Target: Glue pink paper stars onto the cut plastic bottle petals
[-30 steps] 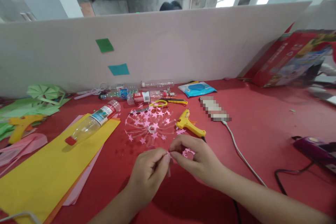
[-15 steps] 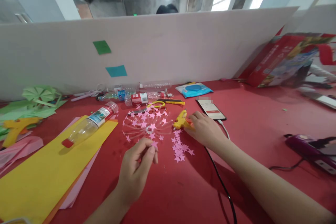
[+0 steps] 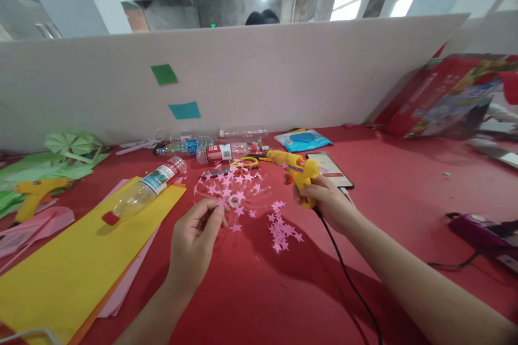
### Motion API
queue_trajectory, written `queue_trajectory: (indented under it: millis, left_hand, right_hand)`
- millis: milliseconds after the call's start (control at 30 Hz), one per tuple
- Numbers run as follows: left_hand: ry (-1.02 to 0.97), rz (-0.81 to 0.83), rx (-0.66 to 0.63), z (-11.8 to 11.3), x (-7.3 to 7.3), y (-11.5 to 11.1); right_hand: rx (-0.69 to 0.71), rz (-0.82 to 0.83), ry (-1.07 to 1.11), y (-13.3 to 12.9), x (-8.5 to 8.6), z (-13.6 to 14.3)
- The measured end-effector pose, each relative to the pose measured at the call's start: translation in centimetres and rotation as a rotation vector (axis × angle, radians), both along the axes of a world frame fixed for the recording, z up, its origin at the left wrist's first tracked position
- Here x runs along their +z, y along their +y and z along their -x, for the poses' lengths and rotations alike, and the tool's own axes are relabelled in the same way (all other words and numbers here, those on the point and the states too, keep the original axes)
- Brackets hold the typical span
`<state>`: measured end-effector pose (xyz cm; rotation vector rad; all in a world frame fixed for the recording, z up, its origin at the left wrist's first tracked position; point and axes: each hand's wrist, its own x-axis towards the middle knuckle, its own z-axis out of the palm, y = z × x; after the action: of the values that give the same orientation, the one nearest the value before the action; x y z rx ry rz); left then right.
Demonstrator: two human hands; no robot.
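Note:
My left hand pinches a small pink star between thumb and forefinger, at the near left side of a flattened clear plastic bottle piece. Its strips fan out around a ring, with pink stars scattered over them. My right hand is wrapped round the handle of a yellow glue gun, raised off the table, nozzle to the left. A black cord runs from its handle. Below the gun lies a loose heap of pink stars.
A phone lies behind my right hand, near a blue wipes pack. Left are yellow paper, a clear bottle and another yellow glue gun. Scissors and more bottles lie behind; a white partition stands at the back.
My right hand has taken hold of the glue gun and lifted it from the table. My left hand has moved left and away from me with the star.

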<state>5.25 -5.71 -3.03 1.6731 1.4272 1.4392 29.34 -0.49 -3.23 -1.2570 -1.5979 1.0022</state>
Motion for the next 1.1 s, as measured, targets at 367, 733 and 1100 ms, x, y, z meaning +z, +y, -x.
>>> queue_trajectory:
  millis: [367, 733, 1100]
  left_hand:
    - [0.096, 0.016, 0.004, 0.1, -0.3, 0.1]
    - [0.112, 0.039, -0.024, -0.1, -0.5, 0.0]
    - [0.123, 0.041, -0.028, 0.0, -0.6, 0.2]
  right_hand:
    - [0.297, -0.147, 0.054, -5.2, 0.7, 3.0]
    - [0.329, -0.138, 0.019, -4.8, 0.4, 3.4]
    - [0.273, -0.123, -0.081, -4.9, 0.3, 3.3]
